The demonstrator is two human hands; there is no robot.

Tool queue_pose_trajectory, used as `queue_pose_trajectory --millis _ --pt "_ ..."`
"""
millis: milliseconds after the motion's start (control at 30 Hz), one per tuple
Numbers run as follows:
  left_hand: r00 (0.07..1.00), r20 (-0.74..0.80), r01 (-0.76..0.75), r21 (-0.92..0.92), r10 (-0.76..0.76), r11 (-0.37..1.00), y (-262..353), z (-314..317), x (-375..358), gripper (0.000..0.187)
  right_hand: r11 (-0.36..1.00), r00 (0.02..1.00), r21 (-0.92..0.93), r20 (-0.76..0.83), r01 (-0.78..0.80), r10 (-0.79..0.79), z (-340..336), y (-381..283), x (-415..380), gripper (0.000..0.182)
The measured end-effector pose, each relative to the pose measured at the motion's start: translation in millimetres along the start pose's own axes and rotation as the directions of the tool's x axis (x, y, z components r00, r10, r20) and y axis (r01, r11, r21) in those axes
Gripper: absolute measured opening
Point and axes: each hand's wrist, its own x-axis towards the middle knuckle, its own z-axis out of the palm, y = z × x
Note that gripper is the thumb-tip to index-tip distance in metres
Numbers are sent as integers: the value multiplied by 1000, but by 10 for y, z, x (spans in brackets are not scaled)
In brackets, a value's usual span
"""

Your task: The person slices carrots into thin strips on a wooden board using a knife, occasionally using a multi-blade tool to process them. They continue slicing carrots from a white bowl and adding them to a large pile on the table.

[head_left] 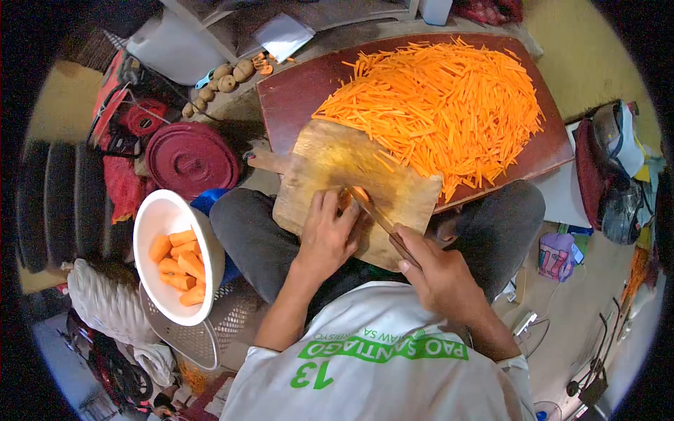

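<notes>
A wooden chopping board rests across my lap, its far side over the edge of a dark red board. My right hand is wrapped round the handle of a knife, whose blade points away and to the left. Close to the blade tip lies a small carrot piece. My left hand has its fingers bent down and closed on the carrot beside the blade, mostly hiding it. Beyond the chopping board, a large heap of carrot strips spreads over the dark red board.
To my left, a white bowl holds several peeled carrot chunks above a grey perforated basket. Behind it is a dark red round lid. Several potatoes lie at the back left. A purple bag sits at right.
</notes>
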Motion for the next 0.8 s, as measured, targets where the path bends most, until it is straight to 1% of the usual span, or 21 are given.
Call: queue_pose_trajectory --millis 100,167,200,300,400,500,600,700,800 --pt "997 63 33 26 -34 999 51 -16 -14 73 987 977 -40 141 -157 161 -71 -107 -80 61" --pt "996 73 46 32 -49 998 60 12 -24 81 990 983 -67 129 -126 133 -83 -102 -130 63" --pt "997 64 40 26 -42 999 56 19 -28 81 991 985 -82 124 -109 119 -97 -94 -142 65" --pt "999 35 19 5 -19 1000 27 55 -26 80 989 973 -39 177 -145 149 -193 -103 -136 65" --pt "1000 7 -3 -15 4 1000 -12 103 -27 77 991 971 -29 200 -131 135 -234 -59 -88 64" --pt "1000 -14 -18 -31 17 999 -38 97 -9 69 964 953 114 219 -238 210 -253 -53 11 54" --pt "999 -26 -21 -39 20 999 -44 100 -23 62 955 936 116 262 -273 236 -242 -60 146 54" --pt "998 -56 -36 -46 34 998 -56 135 -16 57 980 966 65 191 -189 174 -77 63 255 53" --pt "994 -95 -56 -57 51 997 -42 156 14 53 992 994 94 77 -86 79 119 219 453 52"
